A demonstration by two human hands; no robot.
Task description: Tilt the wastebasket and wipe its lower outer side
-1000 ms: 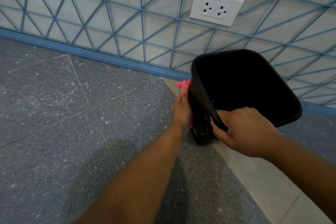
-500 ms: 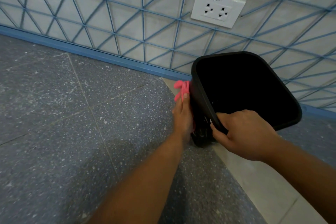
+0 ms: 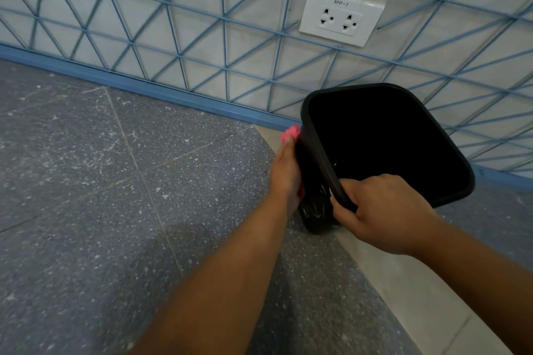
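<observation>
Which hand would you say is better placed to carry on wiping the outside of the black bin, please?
Left. The left hand already presses the pink cloth flat against the bin side, while the right hand grips the rim, steadying it.

To my left the grey floor [image 3: 121, 210] lies open for a hand to pass. Ahead, the wall [image 3: 202, 37] with its blue skirting [image 3: 144, 86] blocks the way, and the tilted black bin [image 3: 383, 147] stands close against it, closing off the right.
</observation>
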